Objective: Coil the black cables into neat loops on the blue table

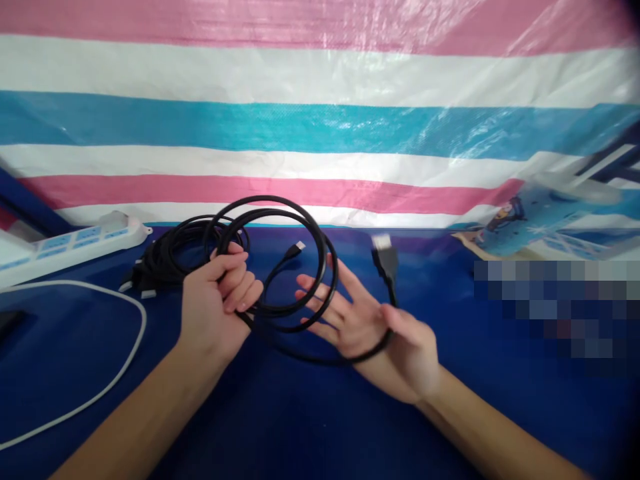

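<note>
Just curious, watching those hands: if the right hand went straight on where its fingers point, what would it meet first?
Probably the loops of black cable held by the left hand: the right hand points into them, overlapping them in view, but whether its fingertips touch them is unclear.

Blurred, above the right hand [373, 327]: plug [384, 257]. Hidden inside the left hand [220, 293]: part of the black cable [320, 361]. Cut off at the picture's edge, left of that hand: power strip [75, 245], white cord [144, 327].
</note>
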Demonstrator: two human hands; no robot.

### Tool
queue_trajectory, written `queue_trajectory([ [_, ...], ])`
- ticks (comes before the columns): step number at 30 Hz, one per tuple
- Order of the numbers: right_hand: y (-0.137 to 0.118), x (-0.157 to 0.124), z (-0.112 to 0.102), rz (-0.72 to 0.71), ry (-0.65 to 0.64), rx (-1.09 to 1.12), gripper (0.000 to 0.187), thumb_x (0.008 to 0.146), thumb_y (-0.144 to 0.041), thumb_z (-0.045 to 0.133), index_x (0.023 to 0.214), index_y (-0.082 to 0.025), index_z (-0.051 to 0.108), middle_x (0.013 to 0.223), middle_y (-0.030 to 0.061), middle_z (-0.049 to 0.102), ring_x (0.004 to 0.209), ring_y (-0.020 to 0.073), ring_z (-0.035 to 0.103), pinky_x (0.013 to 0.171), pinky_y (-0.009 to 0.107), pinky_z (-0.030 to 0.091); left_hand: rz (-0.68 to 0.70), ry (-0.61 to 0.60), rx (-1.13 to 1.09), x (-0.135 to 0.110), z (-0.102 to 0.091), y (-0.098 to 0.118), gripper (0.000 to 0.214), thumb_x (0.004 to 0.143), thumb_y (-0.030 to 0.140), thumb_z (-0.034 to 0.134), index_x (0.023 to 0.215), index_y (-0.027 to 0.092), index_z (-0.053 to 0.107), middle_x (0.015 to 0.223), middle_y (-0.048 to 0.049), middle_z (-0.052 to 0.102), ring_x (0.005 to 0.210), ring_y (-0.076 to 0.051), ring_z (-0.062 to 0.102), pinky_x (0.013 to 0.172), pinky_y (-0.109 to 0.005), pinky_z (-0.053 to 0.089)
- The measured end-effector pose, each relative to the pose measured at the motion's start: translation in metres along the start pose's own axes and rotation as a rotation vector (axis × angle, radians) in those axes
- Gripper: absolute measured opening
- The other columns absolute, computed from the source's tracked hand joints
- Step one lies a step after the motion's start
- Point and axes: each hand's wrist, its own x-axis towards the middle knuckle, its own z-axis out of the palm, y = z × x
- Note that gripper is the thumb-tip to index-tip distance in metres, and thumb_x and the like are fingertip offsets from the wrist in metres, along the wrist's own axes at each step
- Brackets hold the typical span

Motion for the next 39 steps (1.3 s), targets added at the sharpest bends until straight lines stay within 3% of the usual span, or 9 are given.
queue_trajectory([
  [6, 0.013, 0.002, 0.006, 0.036, 0.230, -0.136, 0.043, 0.076, -0.030, 0.071, 0.115, -0.020, 0.057, 0.084, 0.0040, 0.072, 0.097, 0.0201, 0.063, 0.098, 0.038, 0.037, -0.128, -0.025, 0.076, -0.009, 0.002, -0.029, 0.011, 0.081, 0.009, 0.050, 0.077, 0.019, 0.055, 0.038, 0.0108, 0.020, 0.032, -0.004, 0.017, 0.035, -0.016, 0.024],
  [10, -0.005, 0.005, -0.011, -0.038, 0.454, -0.183, 0.017, 0.085, -0.035, 0.061, 0.095, -0.020, 0.060, 0.043, -0.0122, 0.034, 0.041, 0.0059, 0.040, 0.059, 0.023, 0.045, -0.326, -0.280, 0.212, -0.015, 0.004, -0.041, 0.007, 0.081, 0.014, 0.054, 0.078, 0.018, 0.058, 0.039, 0.0106, 0.025, 0.037, -0.005, 0.033, 0.056, -0.023, 0.047],
  [13, -0.024, 0.001, -0.021, 0.075, 0.355, -0.213, 0.011, 0.084, -0.028, 0.061, 0.093, -0.021, 0.062, 0.042, -0.0144, 0.022, 0.033, 0.0031, 0.014, 0.038, 0.017, 0.031, -0.441, -0.458, 0.337, -0.010, -0.001, -0.030, 0.010, 0.077, 0.017, 0.061, 0.086, 0.017, 0.063, 0.040, 0.0114, 0.024, 0.037, -0.004, 0.028, 0.054, -0.022, 0.045],
  [20, -0.034, -0.009, -0.019, 0.362, 0.092, -0.317, 0.009, 0.079, -0.022, 0.065, 0.083, -0.015, 0.069, 0.036, -0.0129, 0.025, 0.030, 0.0026, 0.018, 0.032, 0.016, 0.022, -0.587, -0.782, 0.592, 0.002, -0.020, -0.002, 0.059, 0.061, 0.022, 0.076, 0.116, 0.029, 0.059, 0.055, 0.0056, 0.050, 0.041, -0.007, 0.039, 0.042, -0.019, 0.030],
  [23, -0.035, -0.008, -0.024, 0.273, 0.161, -0.321, 0.008, 0.082, -0.026, 0.062, 0.085, -0.019, 0.066, 0.039, -0.0136, 0.021, 0.034, 0.0021, 0.013, 0.034, 0.015, 0.018, -0.270, -0.690, 0.837, 0.011, -0.018, 0.002, 0.034, 0.066, 0.031, 0.074, 0.097, 0.021, 0.068, 0.066, -0.0034, 0.062, 0.060, -0.015, 0.057, 0.054, -0.022, 0.042],
  [26, -0.036, -0.005, -0.027, 0.266, 0.221, -0.331, 0.008, 0.083, -0.027, 0.059, 0.087, -0.021, 0.062, 0.041, -0.0137, 0.020, 0.035, 0.0026, 0.010, 0.034, 0.015, 0.015, 0.212, -0.263, 1.033, 0.020, -0.014, 0.007, 0.025, 0.071, 0.041, 0.067, 0.063, 0.017, 0.063, 0.054, -0.0021, 0.057, 0.052, -0.012, 0.053, 0.051, -0.020, 0.040],
  [29, -0.032, -0.002, -0.025, 0.362, 0.227, -0.336, 0.006, 0.082, -0.024, 0.057, 0.086, -0.020, 0.059, 0.041, -0.0140, 0.020, 0.036, 0.0028, 0.008, 0.034, 0.015, 0.013, 0.521, -0.153, 1.077, 0.018, -0.009, 0.005, 0.021, 0.066, 0.037, 0.073, 0.075, 0.020, 0.065, 0.068, -0.0010, 0.062, 0.059, -0.012, 0.054, 0.054, -0.018, 0.041],
  [34, -0.018, -0.001, -0.017, 0.507, 0.183, -0.370, 0.007, 0.078, -0.018, 0.058, 0.084, -0.021, 0.057, 0.041, -0.0133, 0.029, 0.032, 0.0024, 0.015, 0.031, 0.014, 0.021, 0.240, -0.658, 1.349, -0.001, -0.005, -0.020, 0.010, 0.072, 0.021, 0.066, 0.081, 0.024, 0.068, 0.068, 0.0009, 0.066, 0.061, -0.014, 0.058, 0.056, -0.020, 0.037],
  [39, -0.010, 0.000, -0.010, 0.287, 0.273, -0.392, 0.028, 0.075, -0.016, 0.062, 0.102, -0.020, 0.056, 0.047, -0.0110, 0.044, 0.034, 0.0049, 0.037, 0.042, 0.020, 0.043, 0.144, -0.346, 1.150, 0.004, -0.007, -0.032, 0.006, 0.075, 0.023, 0.062, 0.081, 0.021, 0.064, 0.051, 0.0026, 0.056, 0.045, -0.012, 0.049, 0.046, -0.020, 0.034],
])
